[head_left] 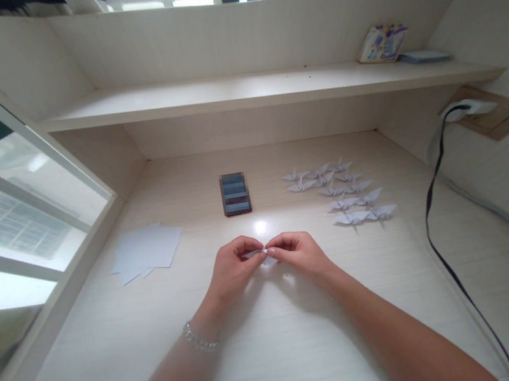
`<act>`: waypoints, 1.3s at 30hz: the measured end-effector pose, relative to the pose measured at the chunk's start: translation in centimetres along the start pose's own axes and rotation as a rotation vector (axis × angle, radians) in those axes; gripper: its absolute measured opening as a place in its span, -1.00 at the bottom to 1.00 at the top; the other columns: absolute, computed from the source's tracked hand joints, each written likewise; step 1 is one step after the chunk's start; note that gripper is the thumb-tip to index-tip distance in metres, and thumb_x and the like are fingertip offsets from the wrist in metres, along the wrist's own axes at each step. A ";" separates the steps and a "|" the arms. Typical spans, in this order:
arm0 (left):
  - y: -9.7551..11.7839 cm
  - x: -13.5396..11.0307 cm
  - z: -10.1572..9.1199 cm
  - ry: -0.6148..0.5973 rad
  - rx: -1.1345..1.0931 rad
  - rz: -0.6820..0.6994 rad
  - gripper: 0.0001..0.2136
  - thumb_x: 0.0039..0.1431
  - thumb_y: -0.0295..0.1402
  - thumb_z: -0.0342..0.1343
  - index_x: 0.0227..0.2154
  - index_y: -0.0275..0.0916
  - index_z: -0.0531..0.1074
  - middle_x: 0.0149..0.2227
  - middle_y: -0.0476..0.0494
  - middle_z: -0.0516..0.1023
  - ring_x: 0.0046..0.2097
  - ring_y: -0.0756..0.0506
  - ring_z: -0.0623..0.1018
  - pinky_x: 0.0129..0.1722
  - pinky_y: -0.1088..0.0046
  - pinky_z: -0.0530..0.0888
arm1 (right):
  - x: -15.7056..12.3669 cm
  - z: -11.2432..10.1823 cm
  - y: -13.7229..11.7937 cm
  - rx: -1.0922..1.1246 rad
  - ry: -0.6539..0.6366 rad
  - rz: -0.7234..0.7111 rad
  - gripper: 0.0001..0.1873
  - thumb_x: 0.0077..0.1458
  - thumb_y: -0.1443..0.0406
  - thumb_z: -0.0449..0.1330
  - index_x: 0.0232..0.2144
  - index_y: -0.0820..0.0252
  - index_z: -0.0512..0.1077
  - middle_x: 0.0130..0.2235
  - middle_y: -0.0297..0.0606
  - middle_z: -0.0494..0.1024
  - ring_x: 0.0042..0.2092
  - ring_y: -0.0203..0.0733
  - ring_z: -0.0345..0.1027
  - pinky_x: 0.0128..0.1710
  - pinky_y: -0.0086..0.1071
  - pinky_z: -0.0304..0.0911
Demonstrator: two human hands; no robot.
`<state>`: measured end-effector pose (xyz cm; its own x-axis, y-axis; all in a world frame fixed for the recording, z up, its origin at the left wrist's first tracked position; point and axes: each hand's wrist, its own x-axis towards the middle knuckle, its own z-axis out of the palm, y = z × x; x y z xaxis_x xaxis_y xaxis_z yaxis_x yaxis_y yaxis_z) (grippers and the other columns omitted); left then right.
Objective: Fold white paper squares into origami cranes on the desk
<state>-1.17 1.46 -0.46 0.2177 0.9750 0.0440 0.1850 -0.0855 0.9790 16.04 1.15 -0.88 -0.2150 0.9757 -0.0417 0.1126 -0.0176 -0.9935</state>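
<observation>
Both hands meet over the middle of the desk, pinching a small folded piece of white paper [268,259] between thumbs and fingers. My left hand [237,264], with a silvery bracelet [200,337] at its wrist, grips the paper's left side. On the right side, my right hand [298,253] pinches it close to the left fingertips. Most of the paper is hidden by the fingers, so its exact folded shape does not show. Several white origami cranes [353,218] stand in rows to the right. A loose stack of white paper sheets [148,249] lies to the left.
A dark phone-like device [235,195] with a blurred face lies beyond my hands. A black cable [435,233] runs from the wall socket [498,113] down the right side. A shelf [220,93] crosses the back, bearing a small printed packet [382,43]. A railing borders the left.
</observation>
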 end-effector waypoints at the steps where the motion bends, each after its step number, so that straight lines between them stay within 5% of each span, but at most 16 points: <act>1: -0.1 0.0 0.0 -0.004 -0.008 -0.002 -0.85 -0.04 -0.29 0.19 -0.43 -0.27 0.49 -0.37 -0.14 0.57 -0.31 -0.08 0.54 -0.33 0.45 0.46 | -0.1 0.0 -0.1 -0.040 0.008 -0.018 -0.82 -0.06 0.24 0.23 -0.40 0.23 0.54 -0.40 -0.23 0.56 -0.37 -0.20 0.40 -0.36 -0.37 0.28; 12: -0.5 0.4 -0.4 -0.070 -0.177 -0.083 -0.84 -0.04 -0.44 0.17 -0.32 -0.30 0.46 -0.26 -0.19 0.57 -0.22 -0.08 0.55 -0.21 0.40 0.48 | -0.3 -0.1 -0.1 -0.218 0.068 -0.121 -0.84 0.01 0.30 0.15 -0.38 0.18 0.53 -0.36 -0.25 0.58 -0.32 -0.18 0.42 -0.30 -0.36 0.27; 39: -0.6 0.4 -0.6 -0.062 -0.094 -0.065 -0.83 -0.05 -0.33 0.20 -0.37 -0.29 0.49 -0.32 -0.20 0.59 -0.28 -0.10 0.56 -0.25 0.37 0.49 | -0.5 0.0 -0.2 -0.281 0.037 -0.188 -0.83 0.04 0.32 0.13 -0.35 0.14 0.53 -0.33 -0.25 0.58 -0.29 -0.18 0.43 -0.28 -0.35 0.29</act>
<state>-1.72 2.04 -0.87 0.2678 0.9630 -0.0295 0.1109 -0.0004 0.9938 16.11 0.64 -0.66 -0.2226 0.9635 0.1489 0.3383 0.2196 -0.9151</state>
